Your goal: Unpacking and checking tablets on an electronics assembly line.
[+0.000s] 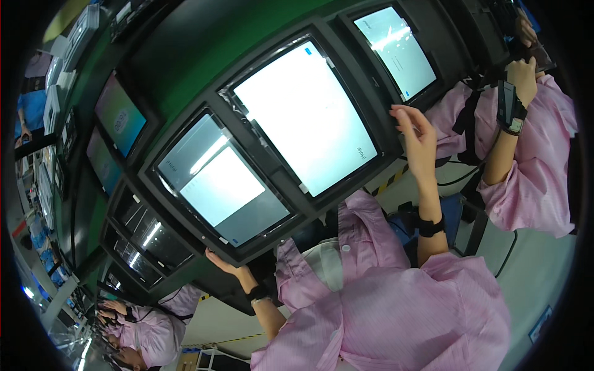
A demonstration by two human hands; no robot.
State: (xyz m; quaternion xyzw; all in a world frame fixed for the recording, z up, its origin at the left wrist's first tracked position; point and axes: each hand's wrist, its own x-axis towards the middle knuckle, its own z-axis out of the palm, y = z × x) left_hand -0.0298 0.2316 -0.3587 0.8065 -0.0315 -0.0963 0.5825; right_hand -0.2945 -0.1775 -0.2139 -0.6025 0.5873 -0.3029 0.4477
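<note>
In front of me a black tray [291, 217] holds two lit tablets side by side. The left tablet [216, 179] shows a white panel over a grey screen; the right tablet [303, 111] is almost wholly white, with clear film along its edges. My left hand [228, 264] is at the tray's near left corner, fingers stretched out, nothing seen in it. Whether it touches the tray I cannot tell. My right hand [417, 141] is raised off the tray's right end, fingers loosely bent and apart, holding nothing visible. Both wrists wear black bands.
Another tray with a lit tablet [396, 52] stands to the right, beside a co-worker in a pink smock [526, 167]. Further left are tablets with coloured screens [124, 117] and a tray of dark tablets [148, 238]. Another person in pink [151, 334] sits at lower left.
</note>
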